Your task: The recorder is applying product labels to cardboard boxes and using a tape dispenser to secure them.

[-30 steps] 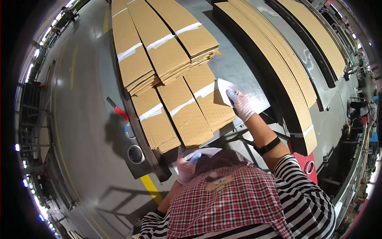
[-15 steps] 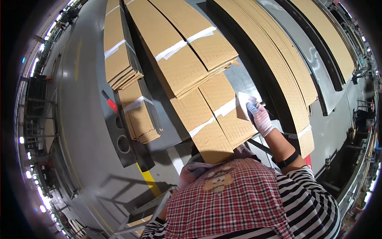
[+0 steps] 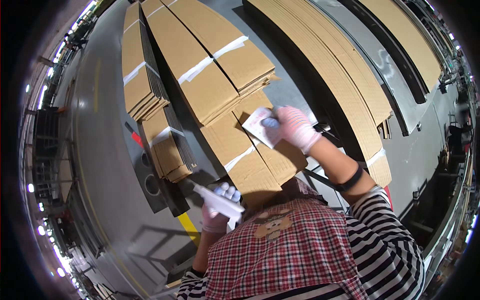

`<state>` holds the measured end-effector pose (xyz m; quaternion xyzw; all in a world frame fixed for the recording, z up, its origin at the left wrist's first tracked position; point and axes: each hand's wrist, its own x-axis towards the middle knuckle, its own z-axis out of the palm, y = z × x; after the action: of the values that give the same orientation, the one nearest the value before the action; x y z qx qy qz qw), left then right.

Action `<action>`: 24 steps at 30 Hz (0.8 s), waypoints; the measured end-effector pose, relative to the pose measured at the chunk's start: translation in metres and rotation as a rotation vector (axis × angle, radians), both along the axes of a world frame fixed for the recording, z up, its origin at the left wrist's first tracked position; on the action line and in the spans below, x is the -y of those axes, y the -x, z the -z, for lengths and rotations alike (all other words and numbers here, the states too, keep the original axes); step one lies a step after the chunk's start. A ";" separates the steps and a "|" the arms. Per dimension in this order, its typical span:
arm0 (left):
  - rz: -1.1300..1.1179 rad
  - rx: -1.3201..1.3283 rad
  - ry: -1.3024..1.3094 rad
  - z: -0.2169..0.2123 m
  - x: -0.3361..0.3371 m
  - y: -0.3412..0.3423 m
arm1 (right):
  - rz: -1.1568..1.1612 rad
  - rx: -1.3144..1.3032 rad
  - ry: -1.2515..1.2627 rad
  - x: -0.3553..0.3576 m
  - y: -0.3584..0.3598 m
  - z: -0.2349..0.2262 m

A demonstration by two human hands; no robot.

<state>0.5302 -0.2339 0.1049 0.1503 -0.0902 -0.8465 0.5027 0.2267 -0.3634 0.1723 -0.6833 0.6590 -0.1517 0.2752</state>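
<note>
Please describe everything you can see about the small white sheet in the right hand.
The small white sheet is thin and flat, like paper or a label, roughly rectangular, with faint reddish marks too blurred to make out. The gloved right hand pinches its right edge. It sits tilted, close over the flattened brown cardboard box in front of the person; whether it touches the cardboard, I cannot tell.

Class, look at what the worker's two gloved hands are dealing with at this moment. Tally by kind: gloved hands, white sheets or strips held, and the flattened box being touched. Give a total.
Gloved hands: 2 (left hand, right hand)
White pieces held: 2 (long white strip in the left, white sheet in the right)
Flattened cardboard box under the right hand: 1
Total: 5
</note>
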 end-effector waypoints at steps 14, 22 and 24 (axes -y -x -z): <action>-0.097 -0.025 -0.261 0.051 0.031 -0.047 | -0.227 -0.066 0.273 -0.133 -0.084 -0.019; 0.181 0.060 -0.329 0.053 0.038 -0.072 | -0.128 0.130 0.165 -0.141 -0.144 -0.012; 0.176 0.099 -0.298 0.057 0.034 -0.072 | 0.029 -0.047 0.260 -0.143 -0.136 -0.008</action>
<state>0.6022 -0.2677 0.0477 0.2561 -0.0013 -0.8828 0.3937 0.3630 -0.2204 0.1805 -0.7071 0.6499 -0.2236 0.1665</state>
